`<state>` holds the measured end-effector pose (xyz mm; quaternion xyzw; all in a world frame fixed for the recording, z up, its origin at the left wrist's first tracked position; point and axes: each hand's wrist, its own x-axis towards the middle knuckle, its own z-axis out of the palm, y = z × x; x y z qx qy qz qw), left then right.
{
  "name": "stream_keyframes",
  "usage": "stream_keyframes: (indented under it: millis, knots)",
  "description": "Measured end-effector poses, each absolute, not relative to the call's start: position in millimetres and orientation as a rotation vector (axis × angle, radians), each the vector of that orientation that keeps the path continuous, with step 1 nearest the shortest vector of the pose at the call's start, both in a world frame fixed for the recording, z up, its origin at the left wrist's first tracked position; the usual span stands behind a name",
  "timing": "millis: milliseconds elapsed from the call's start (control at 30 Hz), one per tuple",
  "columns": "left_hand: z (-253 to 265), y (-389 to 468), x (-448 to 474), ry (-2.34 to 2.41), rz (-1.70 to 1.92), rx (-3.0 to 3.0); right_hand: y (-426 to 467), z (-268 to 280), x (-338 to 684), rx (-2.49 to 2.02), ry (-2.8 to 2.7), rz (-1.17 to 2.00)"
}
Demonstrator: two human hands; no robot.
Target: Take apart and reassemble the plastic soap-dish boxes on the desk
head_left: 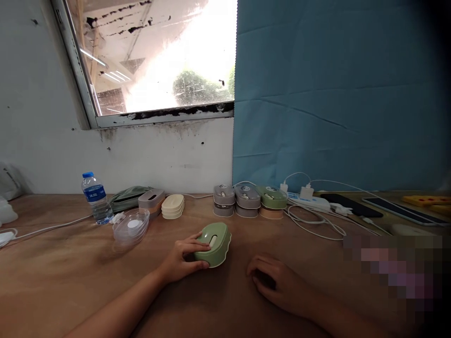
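Green box sits mid-table, near side, on the brown tabletop; long axis runs from near left to far right, slotted face up and leaning left; can't tell if the base is fully flat. Looks: light green, glossy, rounded oblong with soft corners; oblong slot in the top, pale cream showing in it, lined up roughly with the long axis; thin wavy cream rim along the lower right and near edge.

Left hand grasps the box from the left, fingers over the top by the slot, thumb low on the near side; right hand holds nothing visible, fingers loosely curled, thumb apart from them, near the table surface to the right, clear of the box.

Far side, left to right: water bottle, clear plastic trays, mauve box with a dark slot, cream lids stacked; then, right of centre, two grey stacks and a green-over-orange stack; white power strip and cables further right.
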<state>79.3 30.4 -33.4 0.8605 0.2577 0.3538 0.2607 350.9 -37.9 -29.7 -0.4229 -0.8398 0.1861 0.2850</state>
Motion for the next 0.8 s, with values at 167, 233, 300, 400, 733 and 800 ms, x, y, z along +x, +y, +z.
stream_keyframes:
  millis: [167, 233, 300, 400, 733, 800]
  knots:
    - [-25, 19, 84, 0.523, 0.940, 2.255, -37, -36, 333, -1.224, -1.642, 1.084]
    - [-23, 12, 89, 0.474, 0.943, 2.242, -38, -39, 326, -1.178, -1.454, 1.299]
    - [-21, 6, 94, 0.421, 0.947, 2.241, -39, -40, 322, -1.119, -1.361, 1.417]
    - [-20, 1, 98, 0.373, 0.982, 2.238, -41, -38, 324, -0.995, -1.201, 1.555]
    - [-21, 2, 98, 0.330, 1.011, 2.170, -39, -43, 328, -0.837, -1.059, 1.708]
    - [-21, 1, 99, 0.355, 1.015, 2.123, -39, -45, 328, -0.817, -1.059, 1.713]
